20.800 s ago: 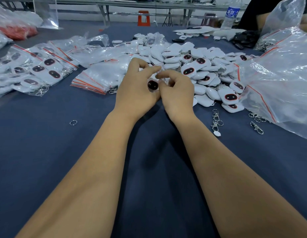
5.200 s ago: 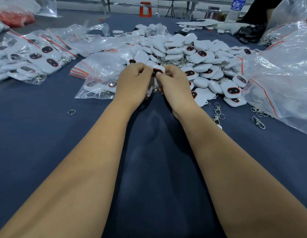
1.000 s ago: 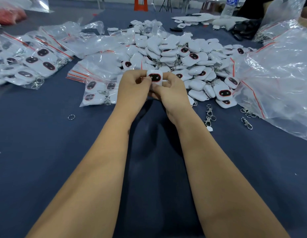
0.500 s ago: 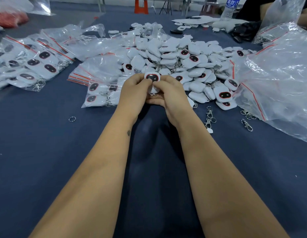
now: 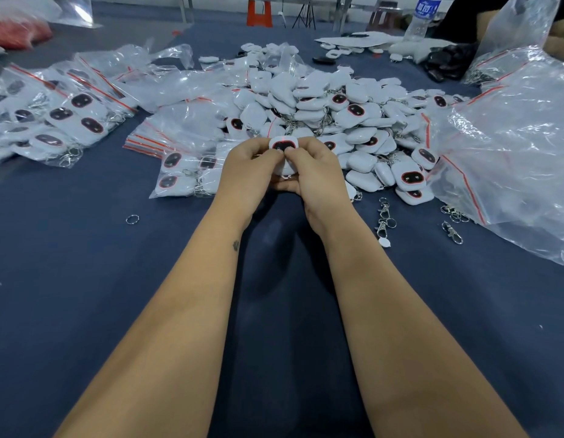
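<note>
The blue surface [image 5: 84,279] carries a pile [image 5: 337,121] of white fobs, with a filled bag [image 5: 185,175] at the pile's near left edge. Just in front of the pile the left hand [image 5: 245,175] and right hand [image 5: 318,175] meet. The fingers [image 5: 258,151] of both pinch one fob [image 5: 283,146], held upright off the surface. This looks like fitting or checking before bagging. Next, one hand must let go to fetch a bag, or a clasp [image 5: 384,216] near the pile's right.

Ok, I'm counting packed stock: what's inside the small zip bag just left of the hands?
The small zip bag holds white fobs, three dark oval faces showing, plus metal rings. Its right end is hidden behind the left hand.
</note>
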Motion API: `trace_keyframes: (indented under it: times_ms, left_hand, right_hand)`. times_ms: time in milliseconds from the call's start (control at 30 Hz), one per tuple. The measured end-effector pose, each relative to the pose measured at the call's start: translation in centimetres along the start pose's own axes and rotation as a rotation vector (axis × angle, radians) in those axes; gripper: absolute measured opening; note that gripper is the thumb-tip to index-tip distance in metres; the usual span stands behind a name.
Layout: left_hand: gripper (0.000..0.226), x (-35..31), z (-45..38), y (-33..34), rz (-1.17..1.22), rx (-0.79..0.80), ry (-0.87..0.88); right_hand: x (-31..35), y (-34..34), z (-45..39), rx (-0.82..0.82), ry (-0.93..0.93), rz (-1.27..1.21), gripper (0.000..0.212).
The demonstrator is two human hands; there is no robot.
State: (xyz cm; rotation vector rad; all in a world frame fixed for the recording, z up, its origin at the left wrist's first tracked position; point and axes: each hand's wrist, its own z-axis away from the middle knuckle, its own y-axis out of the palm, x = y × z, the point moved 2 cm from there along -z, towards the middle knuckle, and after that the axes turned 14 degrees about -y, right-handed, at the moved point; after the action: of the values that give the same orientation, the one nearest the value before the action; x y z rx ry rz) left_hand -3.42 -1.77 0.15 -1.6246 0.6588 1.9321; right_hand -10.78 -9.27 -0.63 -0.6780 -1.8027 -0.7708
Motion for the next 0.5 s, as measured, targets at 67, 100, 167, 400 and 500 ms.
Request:
trace_keyframes:
  times_ms: [67, 100, 167, 400, 500]
  left_hand:
    - [0.017, -0.07, 0.06, -0.02, 0.012, -0.002, 0.001]
    - [0.017, -0.10, 0.06, -0.03, 0.017, -0.006, 0.000]
    - [0.015, -0.09, 0.05, -0.05, 0.012, -0.014, 0.001]
    - [0.010, 0.28, -0.30, -0.15, -0.083, -0.041, 0.036]
    - [0.013, 0.41, -0.43, -0.19, -0.121, -0.043, 0.067]
  right_hand:
    - [-0.04, -0.02, 0.00, 0.001, -0.001, 0.009, 0.013]
    - [-0.03, -0.01, 0.00, 0.000, 0.002, 0.010, 0.013]
    - [0.01, 0.00, 0.00, -0.001, 0.012, 0.005, 0.013]
    - [0.16, 0.17, 0.16, -0.011, 0.039, -0.017, 0.013]
    - [0.08, 0.21, 0.19, -0.017, 0.034, -0.009, 0.017]
